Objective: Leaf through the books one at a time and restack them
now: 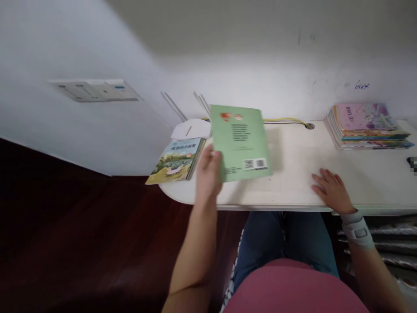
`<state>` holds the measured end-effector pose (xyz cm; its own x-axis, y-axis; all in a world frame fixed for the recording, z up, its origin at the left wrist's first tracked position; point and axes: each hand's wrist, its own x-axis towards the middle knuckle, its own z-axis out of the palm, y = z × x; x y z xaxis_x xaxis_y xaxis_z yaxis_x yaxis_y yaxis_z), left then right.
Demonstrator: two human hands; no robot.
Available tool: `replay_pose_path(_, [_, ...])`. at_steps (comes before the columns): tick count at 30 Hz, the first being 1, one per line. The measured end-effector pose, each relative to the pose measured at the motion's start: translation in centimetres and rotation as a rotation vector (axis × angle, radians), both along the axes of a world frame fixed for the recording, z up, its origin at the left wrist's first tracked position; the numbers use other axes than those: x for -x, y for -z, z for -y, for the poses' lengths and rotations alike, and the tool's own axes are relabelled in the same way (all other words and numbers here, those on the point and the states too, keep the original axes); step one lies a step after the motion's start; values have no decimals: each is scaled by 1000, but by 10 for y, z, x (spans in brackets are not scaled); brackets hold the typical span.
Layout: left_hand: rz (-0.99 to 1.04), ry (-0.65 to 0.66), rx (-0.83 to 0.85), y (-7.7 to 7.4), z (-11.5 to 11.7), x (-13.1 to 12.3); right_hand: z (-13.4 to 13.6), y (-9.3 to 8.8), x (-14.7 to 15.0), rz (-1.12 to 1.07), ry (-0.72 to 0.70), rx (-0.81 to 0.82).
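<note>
Green softcover book, gripped at its lower left edge by the left hand, back cover up, tilted and held above the desk. Cover bears a red-and-white motif at the top, a central block of dark text, and a white barcode label at the corner away from the grip. Cover appears intact.

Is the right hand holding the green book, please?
No, the right hand rests on the desk; the left hand holds the green book.

A dusty-pink top and dark blue denim jeans are worn, with a grey fabric brace just above the right hand.
</note>
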<state>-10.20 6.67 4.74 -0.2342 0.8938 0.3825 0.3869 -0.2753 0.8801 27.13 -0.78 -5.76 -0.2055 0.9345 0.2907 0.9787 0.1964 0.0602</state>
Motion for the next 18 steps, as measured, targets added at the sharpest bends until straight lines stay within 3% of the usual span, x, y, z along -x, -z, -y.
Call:
replay_pose_path(4, [377,319,283,38,4,-87,0,-2,1,2,1,5])
replay_pose_path(7, [415,412,365,59,4,-114,-1,-3,1,-4,1,17])
replay_pose_path(12, [326,393,424,74,-1,-102,0,-5,2,-11,9,16])
replay_pose_path(18, [55,312,348,80,-8,-72,1,-4,1,-8,6,19])
